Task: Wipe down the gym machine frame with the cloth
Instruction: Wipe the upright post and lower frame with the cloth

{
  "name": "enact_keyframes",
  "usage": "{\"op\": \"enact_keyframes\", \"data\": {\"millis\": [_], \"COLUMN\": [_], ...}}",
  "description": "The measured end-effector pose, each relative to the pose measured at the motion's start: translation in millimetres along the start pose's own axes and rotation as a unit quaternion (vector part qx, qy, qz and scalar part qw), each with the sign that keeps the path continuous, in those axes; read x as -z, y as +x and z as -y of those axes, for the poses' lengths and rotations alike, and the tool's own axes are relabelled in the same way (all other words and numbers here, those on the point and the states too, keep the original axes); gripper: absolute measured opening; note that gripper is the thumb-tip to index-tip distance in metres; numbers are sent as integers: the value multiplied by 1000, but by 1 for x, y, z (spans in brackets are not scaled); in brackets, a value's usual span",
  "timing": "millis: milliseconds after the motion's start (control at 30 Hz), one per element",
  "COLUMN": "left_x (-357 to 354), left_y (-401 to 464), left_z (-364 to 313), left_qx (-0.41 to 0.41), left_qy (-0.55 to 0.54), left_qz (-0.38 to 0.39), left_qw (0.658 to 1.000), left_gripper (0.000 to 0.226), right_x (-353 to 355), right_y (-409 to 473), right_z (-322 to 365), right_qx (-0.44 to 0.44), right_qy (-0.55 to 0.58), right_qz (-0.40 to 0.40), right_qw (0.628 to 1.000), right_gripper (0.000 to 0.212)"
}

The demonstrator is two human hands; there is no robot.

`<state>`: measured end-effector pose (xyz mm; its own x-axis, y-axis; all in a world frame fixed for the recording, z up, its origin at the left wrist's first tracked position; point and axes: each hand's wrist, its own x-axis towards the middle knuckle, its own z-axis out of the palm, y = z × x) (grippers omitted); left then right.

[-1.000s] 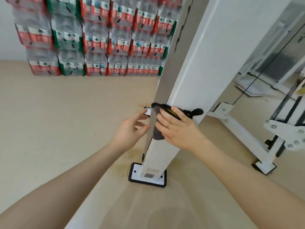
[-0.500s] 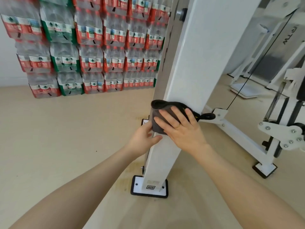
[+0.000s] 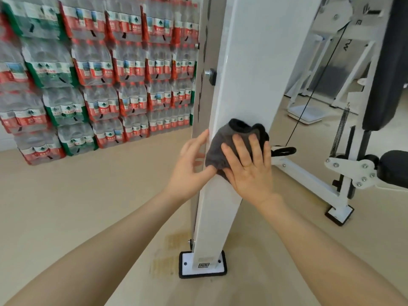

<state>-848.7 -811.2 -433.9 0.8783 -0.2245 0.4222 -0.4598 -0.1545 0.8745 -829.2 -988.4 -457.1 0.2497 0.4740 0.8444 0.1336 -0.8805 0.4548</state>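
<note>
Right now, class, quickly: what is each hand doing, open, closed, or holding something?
Left hand: open, fingers straight, touching the edge of the white post beside the cloth.
Right hand: open, flat, pressing the cloth against the post.

Cloth (image 3: 223,149) on frame post (image 3: 249,85); bottle packs (image 3: 99,74) behind left.

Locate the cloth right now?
Head view, centre: the dark grey cloth is pressed flat against the white upright post under the right hand, with the left hand beside it at the post's left edge.
</note>
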Motion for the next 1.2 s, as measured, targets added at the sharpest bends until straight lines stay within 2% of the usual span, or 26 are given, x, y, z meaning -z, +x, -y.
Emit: {"op": "enact_keyframes", "data": {"millis": [100, 200, 333, 433, 533, 667, 800, 933, 1033, 1200], "left_x": [11, 24, 30, 30, 26, 19, 14, 7, 6, 18], "left_y": [-5, 1, 20, 29, 33, 27, 22, 20, 20, 39], "left_z": [-8, -24, -47, -64, -68, -64, -62, -55, -72, -147], "left_qx": [-25, -88, -171, -186, -194, -141, -141, -115, -51, 107], "left_qy": [49, 68, 80, 81, 63, 35, 42, 21, -23, -15], "left_qz": [53, 87, 75, 48, 28, 27, 7, -33, -68, -155], "left_qw": [997, 990, 979, 978, 979, 989, 989, 993, 996, 982], "left_gripper": [79, 77, 69, 61, 58, 64, 65, 56, 51, 30], "right_x": [5, 17, 36, 50, 53, 37, 27, 32, 52, 92], "right_y": [-14, 0, 69, 126, 135, 67, -3, 35, 92, 159], "right_z": [12, 12, -3, -17, -15, 6, 27, 12, -19, -63], "right_qx": [-21, -32, -101, -157, -180, -216, -235, -254, -306, -363], "right_qy": [14, 26, 73, 103, 120, 131, 161, 237, 345, 476], "right_qz": [45, 65, 37, 13, 20, 64, 105, 52, 22, 72], "right_qw": [999, 997, 992, 982, 976, 965, 953, 936, 887, 798], "right_gripper": [59, 54, 56, 58, 57, 50, 52, 53, 68, 87]}}
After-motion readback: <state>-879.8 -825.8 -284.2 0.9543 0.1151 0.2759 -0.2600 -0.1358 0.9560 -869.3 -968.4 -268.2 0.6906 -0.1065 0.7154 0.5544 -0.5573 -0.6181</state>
